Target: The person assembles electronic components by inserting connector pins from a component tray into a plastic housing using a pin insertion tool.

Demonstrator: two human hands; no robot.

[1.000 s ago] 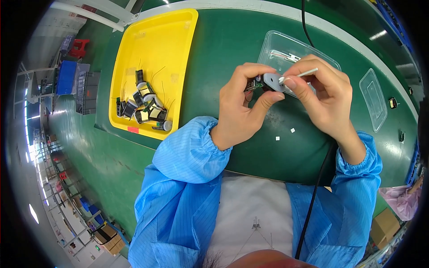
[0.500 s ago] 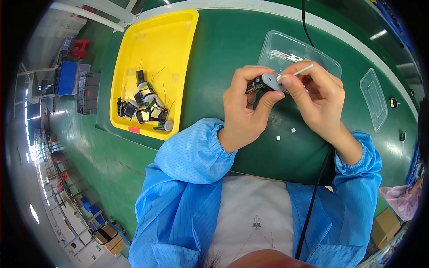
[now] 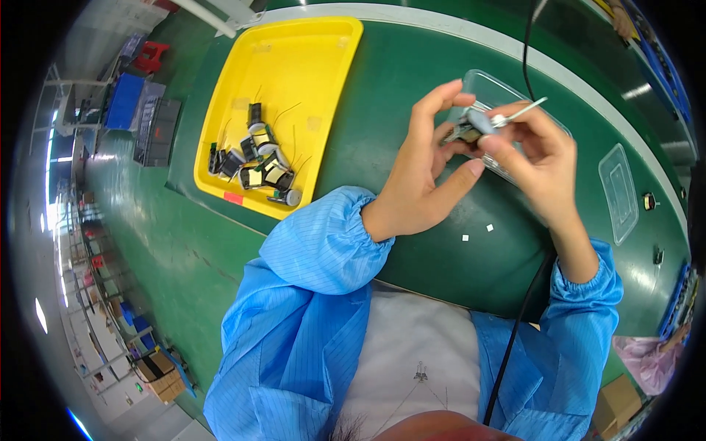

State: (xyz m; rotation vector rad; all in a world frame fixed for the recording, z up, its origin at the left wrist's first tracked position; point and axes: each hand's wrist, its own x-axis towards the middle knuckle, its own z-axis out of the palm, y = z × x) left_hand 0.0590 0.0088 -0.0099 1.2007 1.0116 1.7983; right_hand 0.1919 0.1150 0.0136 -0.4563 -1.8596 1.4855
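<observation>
My right hand (image 3: 540, 165) pinches a small electronic assembly (image 3: 479, 123) with a grey rounded face and a dark body. A thin white stick (image 3: 528, 109) pokes out from the same hand's fingers, beside the assembly. My left hand (image 3: 423, 165) is open around the assembly's left side, its thumb well apart from it; whether its lower fingertips still touch the dark body is hard to tell. Beneath and beyond both hands lies a clear plastic box (image 3: 507, 88), partly hidden by them. Two small white squares (image 3: 478, 232) rest on the green table nearer to me.
At the left, a yellow tray (image 3: 338, 95) holds several similar dark assemblies with thin wires. A clear lid (image 3: 618, 195) lies at the right, with small parts (image 3: 649, 201) beyond it. One black cable (image 3: 528, 51) runs over the far side; another (image 3: 515, 331) crosses in front of me.
The left thumb and fingers have spread away from the assembly. In the right hand, the assembly has turned so its grey face is seen more edge-on. The whole view has shifted slightly.
</observation>
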